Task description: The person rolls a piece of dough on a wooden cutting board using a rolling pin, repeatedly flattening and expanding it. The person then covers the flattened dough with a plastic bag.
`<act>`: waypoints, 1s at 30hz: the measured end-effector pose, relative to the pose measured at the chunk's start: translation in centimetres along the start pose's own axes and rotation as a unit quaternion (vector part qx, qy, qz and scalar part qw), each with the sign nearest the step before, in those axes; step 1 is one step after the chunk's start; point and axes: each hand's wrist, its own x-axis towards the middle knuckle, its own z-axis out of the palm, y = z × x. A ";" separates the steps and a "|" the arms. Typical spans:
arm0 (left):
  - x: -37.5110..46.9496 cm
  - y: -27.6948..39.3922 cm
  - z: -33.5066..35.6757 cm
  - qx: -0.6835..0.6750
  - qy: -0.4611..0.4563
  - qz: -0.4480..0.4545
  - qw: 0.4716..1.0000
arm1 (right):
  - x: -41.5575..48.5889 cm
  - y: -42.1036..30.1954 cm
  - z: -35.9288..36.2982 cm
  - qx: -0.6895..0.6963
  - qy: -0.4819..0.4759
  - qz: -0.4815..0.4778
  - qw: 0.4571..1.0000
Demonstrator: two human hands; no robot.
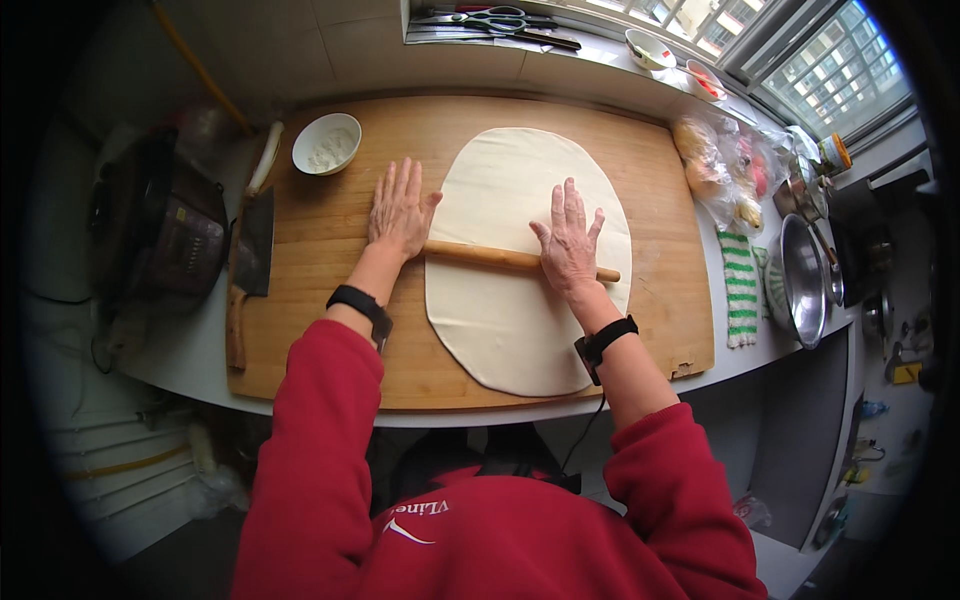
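Observation:
A large oval sheet of rolled dough (517, 337) lies on a wooden board (337, 210). Across its middle runs a wooden rolling pin (484, 255), tilted slightly down to the right. My left hand (401, 206) is flat with fingers stretched forward, its heel over the pin's left end, which it hides. Over the right part of the pin rests my right hand (571, 244), palm down, thumb spread, the pin's right tip showing beyond it. Neither hand has its fingers wrapped around the pin. A white bowl of flour (328, 144) stands at the board's far left.
A cleaver (255, 247) and a leek-like stalk (266, 159) lie along the board's left edge, beside a dark electric cooker (161, 225). To the right are bagged produce (720, 165), a striped cloth (741, 289) and a steel basin (802, 281). Scissors (499, 20) lie on the sill.

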 end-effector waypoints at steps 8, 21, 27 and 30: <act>6.9 1.2 0.1 -0.042 0.030 0.005 0.999 | 5.4 1.4 0.8 -0.072 0.027 -0.029 0.997; -7.8 1.1 -3.1 0.050 -0.044 0.049 0.997 | -7.6 -3.9 -5.0 0.029 -0.097 -0.083 0.991; -15.9 1.4 -4.2 0.024 -0.019 0.082 0.996 | -14.3 -4.5 -6.9 0.127 -0.061 -0.119 0.983; -20.1 2.4 -5.8 0.027 -0.038 0.093 0.995 | -16.5 -4.5 -8.9 0.164 -0.039 -0.139 0.976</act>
